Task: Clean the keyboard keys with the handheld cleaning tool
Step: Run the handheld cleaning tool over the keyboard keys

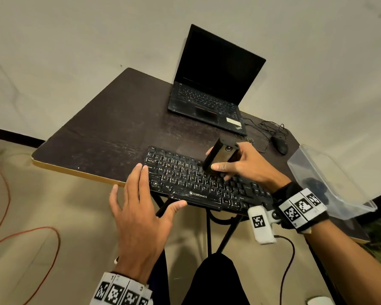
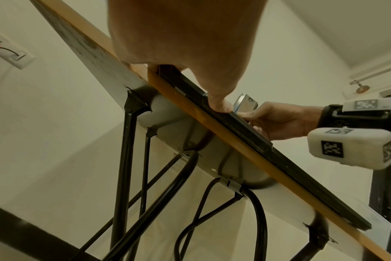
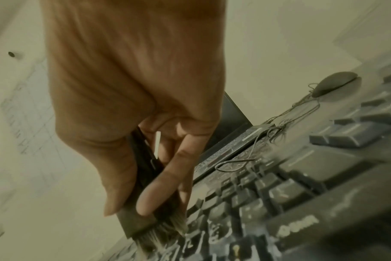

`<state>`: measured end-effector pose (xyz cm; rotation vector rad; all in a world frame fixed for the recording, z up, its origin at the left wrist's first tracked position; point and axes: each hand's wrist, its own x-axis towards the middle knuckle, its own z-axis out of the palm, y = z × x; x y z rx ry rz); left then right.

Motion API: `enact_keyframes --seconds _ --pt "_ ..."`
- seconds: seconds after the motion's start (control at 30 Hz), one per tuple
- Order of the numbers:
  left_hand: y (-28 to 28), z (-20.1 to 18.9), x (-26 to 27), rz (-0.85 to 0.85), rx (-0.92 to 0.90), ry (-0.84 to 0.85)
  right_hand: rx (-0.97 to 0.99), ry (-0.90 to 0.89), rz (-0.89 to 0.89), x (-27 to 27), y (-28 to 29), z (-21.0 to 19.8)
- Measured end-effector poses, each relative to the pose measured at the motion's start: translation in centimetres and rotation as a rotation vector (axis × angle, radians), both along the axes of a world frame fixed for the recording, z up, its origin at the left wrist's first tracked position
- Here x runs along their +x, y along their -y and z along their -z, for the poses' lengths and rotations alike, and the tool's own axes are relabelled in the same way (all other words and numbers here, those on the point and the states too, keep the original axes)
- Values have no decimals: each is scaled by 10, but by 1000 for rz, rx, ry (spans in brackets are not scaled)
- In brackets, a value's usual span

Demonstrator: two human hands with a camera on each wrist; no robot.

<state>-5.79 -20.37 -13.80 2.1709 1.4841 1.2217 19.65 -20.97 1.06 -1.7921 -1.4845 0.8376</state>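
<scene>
On the dark folding table (image 1: 101, 128), my left hand (image 1: 139, 219) lay flat-fingered, steadying the dusty black keyboard (image 1: 185, 183) at its left end, while my right hand (image 1: 246, 166) gripped the black block-handled brush (image 1: 218, 157), bristles on the middle keys.

My head view looks steeply down on the table (image 1: 101, 128); the left wrist view looks up from beneath its edge, the right wrist view closely along the keyboard (image 3: 290, 203); all share the keyboard.
</scene>
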Motion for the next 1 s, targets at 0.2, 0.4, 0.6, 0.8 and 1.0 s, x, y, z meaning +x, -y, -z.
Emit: enact_keyframes --seconds 0.2,0.4,0.6,0.8,1.0 --pt "0 0 0 4 -5 2 31 37 1 -3 -4 1" --pt "-1 0 1 10 -13 17 37 30 26 -7 -9 2" --pt "-1 0 0 21 -30 14 13 22 19 -8 -14 4" --pt "-1 -1 1 49 -62 55 -30 10 -32 -9 -17 3" --pt "0 -2 1 76 -76 106 -11 -3 -68 -12 -16 4"
